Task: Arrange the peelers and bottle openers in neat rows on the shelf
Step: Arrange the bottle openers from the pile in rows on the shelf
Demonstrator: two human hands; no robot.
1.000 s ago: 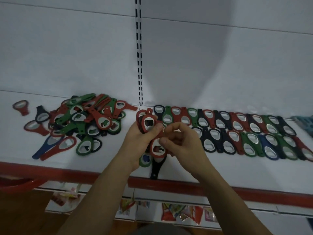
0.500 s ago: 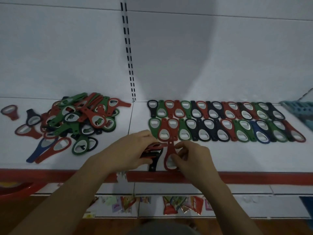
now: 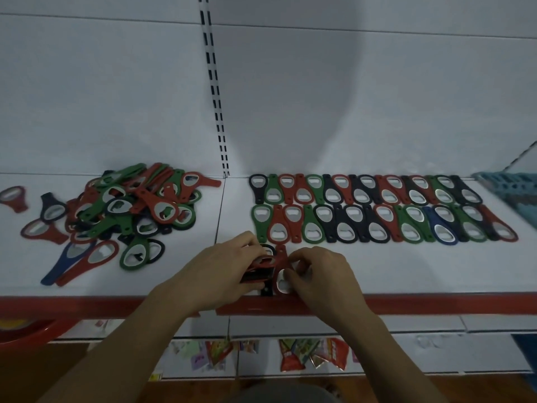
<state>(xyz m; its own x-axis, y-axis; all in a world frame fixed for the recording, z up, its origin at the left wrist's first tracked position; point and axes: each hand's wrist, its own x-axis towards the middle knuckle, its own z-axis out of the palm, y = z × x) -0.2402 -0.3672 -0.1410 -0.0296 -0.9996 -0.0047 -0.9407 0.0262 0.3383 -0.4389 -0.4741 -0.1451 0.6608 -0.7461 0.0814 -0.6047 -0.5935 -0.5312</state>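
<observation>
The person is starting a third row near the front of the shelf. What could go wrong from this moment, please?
1. The red opener that the right hand pinches lies close to the red front edge of the shelf. A small push might send it, or the black opener beside it, over the edge.
2. The left hand holds a stack of openers. One might slip out and disturb the second row.

Single head view, looking forward and down, near the shelf (image 3: 406, 274) front edge.
</observation>
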